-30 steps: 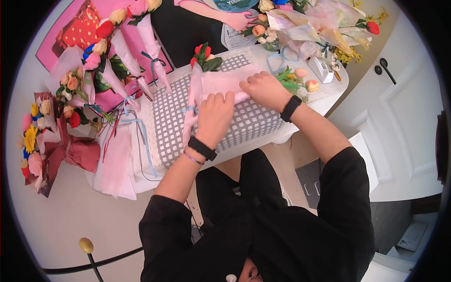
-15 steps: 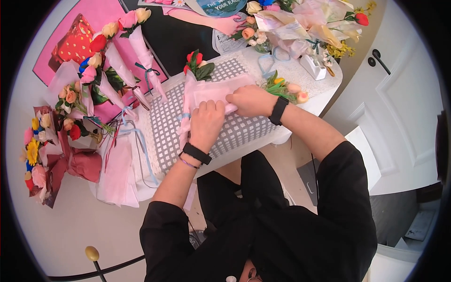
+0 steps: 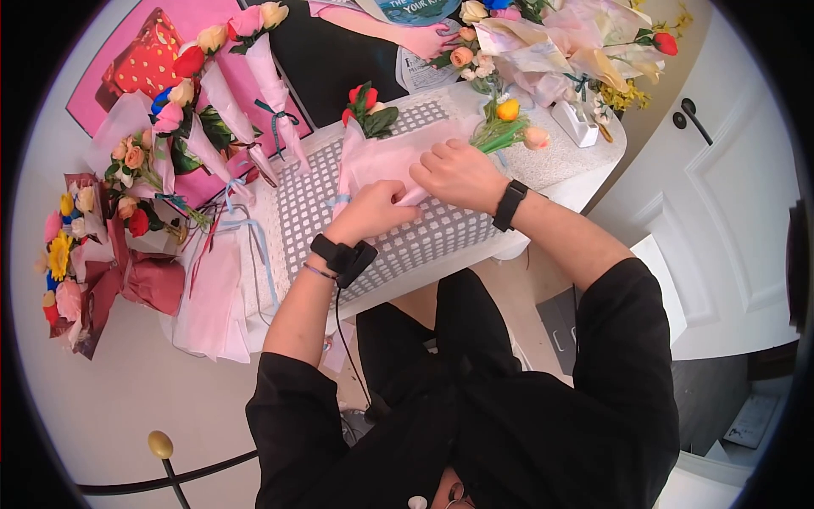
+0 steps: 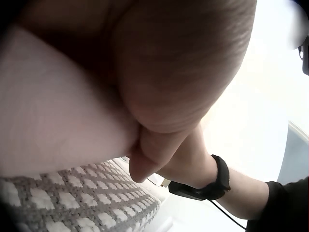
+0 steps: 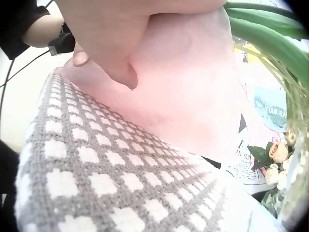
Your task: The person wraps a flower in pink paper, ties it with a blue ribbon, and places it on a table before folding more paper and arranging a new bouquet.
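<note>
A sheet of pink wrapping paper [image 3: 386, 157] lies folded over the grey-and-white checked cushion [image 3: 314, 229]. My left hand [image 3: 373, 210] grips its near edge with bent fingers, the thumb tucked under. Just right of it, my right hand [image 3: 458, 174] holds the rolled paper from above, its thumb [image 5: 126, 77] down along the pink surface. Tulips [image 3: 509, 119] with green stems and leaves [image 5: 270, 38] stick out at the paper's right end. A light blue ribbon [image 3: 339, 200] shows at the left end, and red flowers [image 3: 363, 100] with dark leaves stand beyond the far edge.
Along the left lie several wrapped bouquets [image 3: 229, 93], with more pink paper [image 3: 212, 297] hanging at the table's edge. A large bouquet in pale wrap [image 3: 543, 51] and a white box [image 3: 577, 124] are at the far right. A white door [image 3: 721, 212] stands beyond.
My left hand has turned and moved right along the paper's near edge, closer to the right hand. The tulips have shifted away from me, the yellow one showing more fully.
</note>
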Demonstrator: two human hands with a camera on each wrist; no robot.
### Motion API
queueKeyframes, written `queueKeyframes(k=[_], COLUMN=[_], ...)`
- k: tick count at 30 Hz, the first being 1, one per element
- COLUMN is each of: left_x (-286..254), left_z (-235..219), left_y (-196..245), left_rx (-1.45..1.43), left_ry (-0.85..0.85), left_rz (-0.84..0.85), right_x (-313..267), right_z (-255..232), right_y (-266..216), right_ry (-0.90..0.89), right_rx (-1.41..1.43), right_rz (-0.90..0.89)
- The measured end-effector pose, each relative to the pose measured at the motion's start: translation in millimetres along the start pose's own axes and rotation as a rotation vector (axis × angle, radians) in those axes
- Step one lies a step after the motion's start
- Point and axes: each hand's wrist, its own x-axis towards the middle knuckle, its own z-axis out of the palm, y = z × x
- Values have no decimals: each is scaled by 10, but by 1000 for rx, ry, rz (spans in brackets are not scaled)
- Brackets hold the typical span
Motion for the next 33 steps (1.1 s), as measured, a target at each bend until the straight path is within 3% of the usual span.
queueKeyframes(k=[2, 3, 5, 7, 8, 13, 15, 17, 19, 20, 22, 23, 26, 27, 28, 29, 33], left_x=[4, 6, -6, -10, -7, -6, 8, 12, 19, 25, 50, 54, 28, -6, -86, -134, -90], left_z=[67, 107, 190, 267, 293, 309, 305, 300, 246, 214, 143, 115, 62, 77, 99, 119, 268], left_y=[-29, -42, -9, 0, -5, -59, -74, -70, -78, -81, -70, -65, -63, -53, 2, 42, -29], left_rx=[50, 50, 464, 614, 767, 799, 817, 667, 530, 391, 247, 104, 88, 90, 366, 641, 772], left_ry=[197, 198, 511, 592, 672, 685, 685, 479, 387, 295, 211, 126, 83, 84, 235, 385, 557], left_rz=[73, 72, 235, 242, 251, 220, 232, 121, 106, 90, 56, 21, 89, 90, 135, 177, 216], right_x=[-17, -36, -22, 8, 30, 106, 111, 95, 68, 71, 84, 79, 85, 94, 114, 135, 240], right_z=[5, 25, 2, -37, -68, -74, -70, -21, 66, 71, 73, 72, 35, 11, -27, -47, -158], right_y=[-5, -21, -59, -81, -73, -19, -7, -35, -126, -150, -190, -197, -201, -179, -159, -130, 43], right_ry=[2, -54, -110, -342, -341, -547, -531, -516, -311, -312, -68, -69, -50, -214, -379, -379, -607], right_rx=[1, 26, 54, 216, 218, 329, 308, 288, 174, 174, 133, 132, 192, 248, 304, 305, 392], right_rz=[-5, 35, 74, 238, 236, 285, 267, 252, 304, 304, 238, 239, 197, 220, 242, 242, 242])
